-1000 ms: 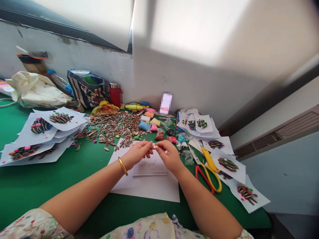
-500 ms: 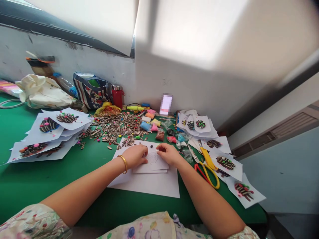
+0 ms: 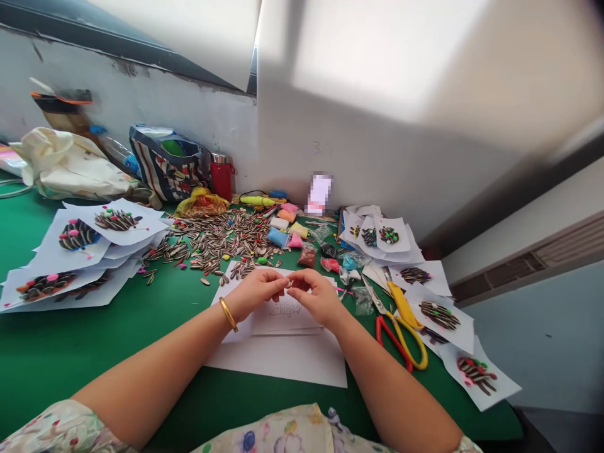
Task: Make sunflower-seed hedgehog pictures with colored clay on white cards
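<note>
My left hand point(image 3: 256, 290), with a gold bangle on the wrist, and my right hand point(image 3: 315, 294) meet fingertip to fingertip just above a small white paper with a pencil drawing point(image 3: 283, 313). Both pinch a tiny pale bit point(image 3: 290, 283) between them; I cannot make out what it is. The small paper lies on a larger white sheet point(image 3: 283, 358) on the green table point(image 3: 70, 340). A heap of striped sunflower seeds point(image 3: 212, 242) lies just beyond the papers.
Finished seed pictures on paper lie stacked at the left point(image 3: 75, 242) and at the right point(image 3: 438, 314). Red and yellow scissors point(image 3: 401, 330) lie right of my right hand. Coloured clay pieces point(image 3: 283, 229), a red flask point(image 3: 221, 177), a striped bag point(image 3: 165, 165) and a cloth bag point(image 3: 70, 167) stand along the wall.
Half a second ago both hands rested low on the small paper; now they are lifted and pinched together above it, as they were a second ago.
</note>
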Demonstrator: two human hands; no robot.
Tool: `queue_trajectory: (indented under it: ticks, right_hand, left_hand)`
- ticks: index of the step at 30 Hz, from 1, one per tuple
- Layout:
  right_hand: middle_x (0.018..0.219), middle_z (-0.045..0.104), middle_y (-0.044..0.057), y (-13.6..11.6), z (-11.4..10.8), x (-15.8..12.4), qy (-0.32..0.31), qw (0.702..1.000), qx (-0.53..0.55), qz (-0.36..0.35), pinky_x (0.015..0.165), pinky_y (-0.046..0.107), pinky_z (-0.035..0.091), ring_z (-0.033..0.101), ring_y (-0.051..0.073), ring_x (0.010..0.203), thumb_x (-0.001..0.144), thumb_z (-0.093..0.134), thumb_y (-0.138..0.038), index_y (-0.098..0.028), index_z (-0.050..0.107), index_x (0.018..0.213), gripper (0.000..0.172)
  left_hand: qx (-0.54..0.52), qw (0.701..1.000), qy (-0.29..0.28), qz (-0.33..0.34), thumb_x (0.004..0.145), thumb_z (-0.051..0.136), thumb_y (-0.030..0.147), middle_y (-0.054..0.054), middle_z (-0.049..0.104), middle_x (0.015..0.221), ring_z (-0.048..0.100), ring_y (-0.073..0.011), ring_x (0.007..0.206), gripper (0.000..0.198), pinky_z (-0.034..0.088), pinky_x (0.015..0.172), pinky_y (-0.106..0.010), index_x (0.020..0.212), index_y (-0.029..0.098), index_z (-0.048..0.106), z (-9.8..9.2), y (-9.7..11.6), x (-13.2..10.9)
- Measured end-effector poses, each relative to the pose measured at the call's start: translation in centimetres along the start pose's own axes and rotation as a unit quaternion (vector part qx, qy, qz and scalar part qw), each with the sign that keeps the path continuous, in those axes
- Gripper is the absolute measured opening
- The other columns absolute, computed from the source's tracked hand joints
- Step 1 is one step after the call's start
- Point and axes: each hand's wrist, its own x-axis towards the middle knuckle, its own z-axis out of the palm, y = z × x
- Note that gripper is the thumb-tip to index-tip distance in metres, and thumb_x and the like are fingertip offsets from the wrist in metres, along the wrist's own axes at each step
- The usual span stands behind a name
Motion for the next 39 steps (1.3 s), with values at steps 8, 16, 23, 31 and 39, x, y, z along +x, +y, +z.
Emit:
queue_trajectory:
  ticks: [8,16,23,31,39]
  right_hand:
    - [0.08,0.067,0.002,0.3,-0.1,-1.2,0.024,0.999,0.007,-0.034,0.071,0.03,0.046,0.058,0.017,0.078,0.087,0.067,-0.031,-0.023,0.072,0.087,0.009]
    - [0.084,0.066,0.003,0.4,-0.3,-1.5,0.022,0.999,0.019,-0.022,0.07,0.029,0.047,0.058,0.016,0.078,0.084,0.069,-0.034,-0.023,0.071,0.095,0.015]
    - [0.076,0.066,0.002,-0.2,-0.2,-1.5,0.047,0.999,0.019,0.005,0.066,0.029,0.046,0.058,0.016,0.072,0.086,0.067,-0.037,-0.022,0.07,0.081,0.017]
    - [0.095,0.069,0.005,0.6,-0.3,-1.5,0.029,0.997,0.072,0.02,0.073,0.031,0.05,0.062,0.019,0.084,0.087,0.065,-0.038,-0.023,0.071,0.097,0.019]
    - [0.077,0.066,0.002,0.5,-0.2,-1.6,0.058,0.998,0.007,0.009,0.067,0.03,0.048,0.059,0.017,0.073,0.087,0.063,-0.037,-0.022,0.069,0.081,0.017]
  left_hand:
    - [-0.028,0.999,-0.022,-0.034,0.076,0.065,0.056,0.0,0.058,0.061,0.053,-0.0116,0.057,0.041,0.039,0.054,-0.023,0.074,0.015,0.066,0.9,0.4,-1.1]
    - [-0.013,1.0,-0.001,-0.015,0.077,0.067,0.05,-0.001,0.062,0.064,0.054,-0.0113,0.059,0.035,0.04,0.056,-0.022,0.078,0.015,0.07,0.9,0.5,-1.1]
    - [0.01,1.0,0.018,0.008,0.076,0.068,0.052,-0.001,0.061,0.064,0.056,-0.0117,0.058,0.037,0.047,0.056,-0.023,0.075,0.015,0.068,1.0,0.7,-1.3]
    - [0.079,0.992,0.065,0.073,0.083,0.062,0.049,0.0,0.06,0.064,0.054,-0.0129,0.062,0.034,0.044,0.057,-0.024,0.076,0.016,0.065,1.1,0.4,-1.3]
    - [0.178,0.971,0.103,0.12,0.082,0.065,0.045,-0.005,0.069,0.09,0.06,-0.0157,0.076,0.03,0.046,0.061,-0.025,0.097,0.019,0.069,1.5,-0.1,-1.6]
